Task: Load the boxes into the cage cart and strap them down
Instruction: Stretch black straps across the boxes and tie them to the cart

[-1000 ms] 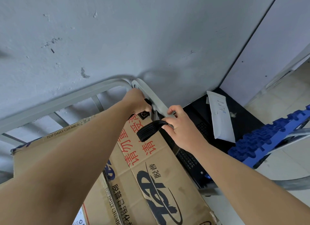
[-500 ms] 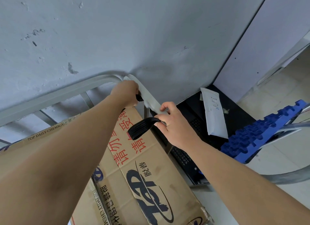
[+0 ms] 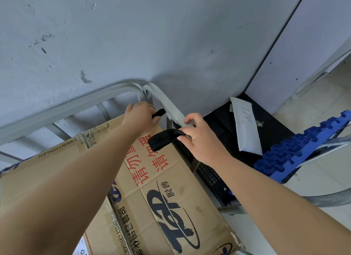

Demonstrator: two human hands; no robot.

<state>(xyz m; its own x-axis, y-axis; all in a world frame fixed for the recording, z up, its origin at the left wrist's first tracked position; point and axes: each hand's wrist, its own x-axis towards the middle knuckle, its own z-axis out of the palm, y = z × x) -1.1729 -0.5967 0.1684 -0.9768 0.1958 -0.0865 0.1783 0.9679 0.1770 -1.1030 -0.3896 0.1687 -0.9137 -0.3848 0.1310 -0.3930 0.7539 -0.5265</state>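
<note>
A brown cardboard box [image 3: 171,188] with red and black print fills the grey metal cage cart [image 3: 72,104], which stands against the wall. My left hand [image 3: 140,116] reaches to the cart's far right corner and grips one part of a black strap. My right hand [image 3: 197,135] pinches the ribbed black strap [image 3: 163,139] just beside the cart's right top rail [image 3: 169,106]; the loose end sticks out over the box top. The stretch of strap between my hands runs behind the rail and is mostly hidden.
A black perforated case [image 3: 224,159] lies on the floor right of the cart, with a white padded envelope [image 3: 247,125] on it. A blue plastic pallet [image 3: 300,150] leans at the right above a curved metal bar [image 3: 332,197]. The grey wall is close behind the cart.
My left hand has moved up from the box's edge towards the cart's corner post, and the buckle seen there earlier is now hidden. My right hand keeps hold of the strap by the rail.
</note>
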